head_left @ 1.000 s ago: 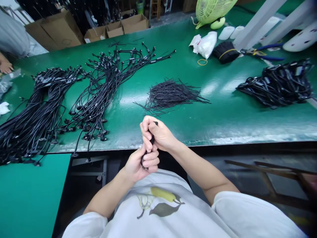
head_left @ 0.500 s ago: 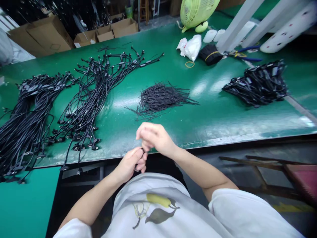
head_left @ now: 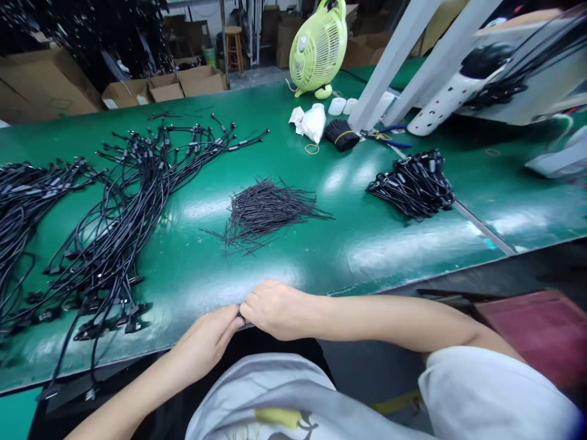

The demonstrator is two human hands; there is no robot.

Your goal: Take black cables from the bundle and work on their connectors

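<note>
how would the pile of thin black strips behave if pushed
The pile of thin black strips would probably spread rather than move as one, since the strips lie loose and crisscrossed. Each looks fairly stiff, as most lie nearly straight. They likely slide easily on the glossy green table.

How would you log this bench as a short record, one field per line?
Hands: left hand and right hand meet at the fingertips near the front edge of the green table
Between them: a small dark bit shows, mostly hidden
Middle: loose pile of thin black strips
Left side: long black cables, some ends hanging over the front edge
Right side: dark bundle
Back: green fan
</note>
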